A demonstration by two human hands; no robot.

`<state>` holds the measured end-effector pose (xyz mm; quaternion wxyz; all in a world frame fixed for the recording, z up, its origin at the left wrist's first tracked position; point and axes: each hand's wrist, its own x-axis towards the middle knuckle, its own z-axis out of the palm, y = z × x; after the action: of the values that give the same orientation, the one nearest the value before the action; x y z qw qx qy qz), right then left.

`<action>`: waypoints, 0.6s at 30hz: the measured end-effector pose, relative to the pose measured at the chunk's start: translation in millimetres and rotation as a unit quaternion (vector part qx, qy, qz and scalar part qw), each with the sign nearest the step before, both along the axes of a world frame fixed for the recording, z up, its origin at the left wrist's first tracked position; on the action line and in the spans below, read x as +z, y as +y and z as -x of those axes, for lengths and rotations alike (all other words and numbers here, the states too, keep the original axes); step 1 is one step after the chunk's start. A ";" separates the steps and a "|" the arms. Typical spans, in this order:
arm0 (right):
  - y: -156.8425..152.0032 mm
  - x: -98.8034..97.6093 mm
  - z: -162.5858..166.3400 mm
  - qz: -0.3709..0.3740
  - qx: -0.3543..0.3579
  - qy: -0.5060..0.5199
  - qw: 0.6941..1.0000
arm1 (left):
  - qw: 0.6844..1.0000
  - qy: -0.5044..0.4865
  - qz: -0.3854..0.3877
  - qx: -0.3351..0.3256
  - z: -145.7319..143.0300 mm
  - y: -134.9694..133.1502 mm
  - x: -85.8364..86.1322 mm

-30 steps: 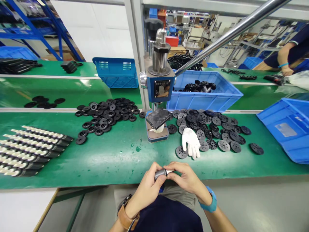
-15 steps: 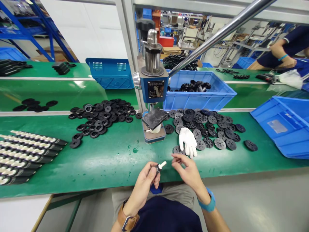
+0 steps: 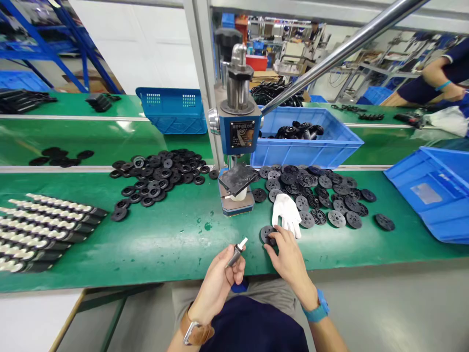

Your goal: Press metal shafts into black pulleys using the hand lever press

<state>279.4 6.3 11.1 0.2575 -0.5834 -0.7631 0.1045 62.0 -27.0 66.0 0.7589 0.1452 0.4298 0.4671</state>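
Observation:
My left hand (image 3: 222,274) is closed around a small dark cylinder with a white stem (image 3: 234,255), the stem pointing up and to the right. My right hand (image 3: 287,254) has thumb and fingers at the right edge of a black disc with holes (image 3: 266,234), pinching it just in front of a white glove (image 3: 286,213). Part of that disc is hidden by the fingers. Behind the glove lies a spread of similar black discs (image 3: 336,218). A blue hand press (image 3: 240,129) stands beyond my hands, with a dark ribbed block (image 3: 239,179) at its base.
Smaller black rings (image 3: 146,201) are heaped left of the press. Rows of black cylinders with white stems (image 3: 44,225) lie at far left. A blue bin (image 3: 304,152) holds black parts; another blue bin (image 3: 432,195) leans at right. A co-worker's arm (image 3: 437,73) shows at upper right.
My right hand has come down onto the black disc and taken its edge; the disc has shifted slightly toward me. The cylinder in my left hand now shows more of its body.

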 end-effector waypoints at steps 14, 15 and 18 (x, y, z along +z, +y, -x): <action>-18.9 21.5 16.5 0.081 -0.106 0.265 0.955 | 0.982 0.175 -0.060 0.027 -3.8 -5.6 -7.2; -21.4 26.1 19.0 0.119 -0.098 0.340 0.928 | 0.977 0.197 -0.077 0.017 -4.2 -5.6 -6.7; -26.4 37.2 28.4 0.251 -0.030 0.556 0.792 | 0.960 0.251 -0.127 -0.004 -6.2 -6.2 -5.8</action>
<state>251.0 -20.2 48.3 0.4848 -0.4919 -0.4174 0.5906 68.2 -33.2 60.1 0.6038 0.3550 0.5432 0.4630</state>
